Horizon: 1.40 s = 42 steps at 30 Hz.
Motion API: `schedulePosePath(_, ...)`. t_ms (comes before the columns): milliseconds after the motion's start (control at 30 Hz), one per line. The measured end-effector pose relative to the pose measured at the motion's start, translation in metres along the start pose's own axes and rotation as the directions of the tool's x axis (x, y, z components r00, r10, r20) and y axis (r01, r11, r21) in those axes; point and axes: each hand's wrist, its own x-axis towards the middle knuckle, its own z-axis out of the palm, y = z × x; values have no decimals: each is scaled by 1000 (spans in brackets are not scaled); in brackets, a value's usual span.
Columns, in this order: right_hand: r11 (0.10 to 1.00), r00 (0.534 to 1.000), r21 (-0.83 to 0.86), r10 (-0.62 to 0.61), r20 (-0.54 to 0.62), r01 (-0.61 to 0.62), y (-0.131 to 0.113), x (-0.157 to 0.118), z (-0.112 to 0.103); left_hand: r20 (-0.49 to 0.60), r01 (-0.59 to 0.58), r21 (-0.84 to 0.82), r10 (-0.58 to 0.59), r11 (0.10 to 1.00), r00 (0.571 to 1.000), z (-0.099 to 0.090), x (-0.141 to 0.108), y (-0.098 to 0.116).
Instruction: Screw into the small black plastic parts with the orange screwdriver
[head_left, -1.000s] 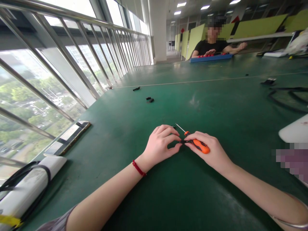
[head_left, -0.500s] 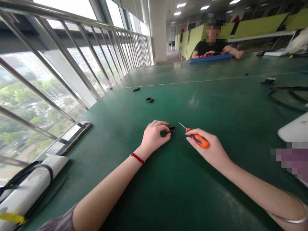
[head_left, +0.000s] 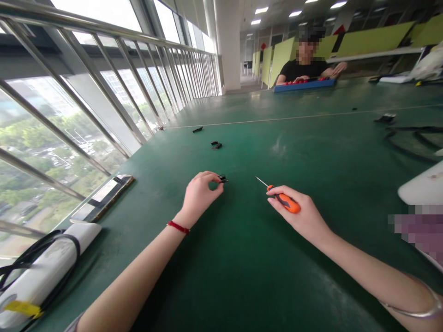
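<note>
My left hand (head_left: 200,193), with a red band at the wrist, pinches a small black part (head_left: 223,178) between thumb and fingertips. The part is too small to name; it sticks out to the right of the fingers, over the green tabletop (head_left: 221,276). My right hand (head_left: 301,210) is closed around the orange and dark grey handle of a screwdriver (head_left: 288,202). Its thin metal shaft points up and left, toward the left hand but apart from the black part. Farther back, small black pieces (head_left: 217,145) lie on the table, with another black piece (head_left: 197,129) beyond them.
At the left edge lie a white power strip (head_left: 51,272) with a black cable and a flat framed panel (head_left: 104,198) beside a metal railing (head_left: 114,46). Across the table a person (head_left: 306,69) sits behind a blue tray (head_left: 304,85). Black cables (head_left: 415,138) lie at right.
My left hand has moved left, carrying the small black part away from the screwdriver tip. My right hand has stayed almost still. Across the table, the person's hand has risen slightly.
</note>
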Motion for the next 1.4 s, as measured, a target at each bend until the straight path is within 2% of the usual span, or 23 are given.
schedulePosePath(100,1000,1000,3,-7,8,7,0,0,0,-101,198,134,-185,971,977,-34,-11,-42)
schedulePosePath(200,1000,1000,3,-3,13,3,0,-1,0,-193,433,305,-390,848,900,-70,-26,-83)
schedulePosePath(267,1000,1000,7,11,18,-11,1,-1,1,-242,509,387,-448,769,861,-89,-34,-105)
schedulePosePath(400,1000,999,20,20,26,-21,3,-1,1,-349,680,407,-585,610,733,-108,-44,-134)
schedulePosePath(433,1000,1000,21,19,25,-20,3,-1,1,-349,692,402,-599,599,721,-110,-45,-138)
schedulePosePath(633,1000,999,8,23,25,-23,2,-1,1,-290,724,397,-671,564,682,-107,-46,-146)
schedulePosePath(800,999,999,13,31,37,-32,2,0,0,-311,737,351,-670,578,674,-111,-46,-145)
schedulePosePath(967,999,998,17,37,50,-38,3,0,0,-419,797,181,-688,576,593,-117,-47,-150)
schedulePosePath(1100,999,998,9,32,50,-32,3,0,0,-397,817,85,-732,571,553,-117,-49,-153)
schedulePosePath(1167,1000,998,5,26,49,-26,3,0,0,-375,817,65,-745,573,552,-117,-50,-153)
schedulePosePath(1400,1000,998,-9,28,53,-27,3,0,1,-340,796,94,-733,597,590,-118,-50,-156)
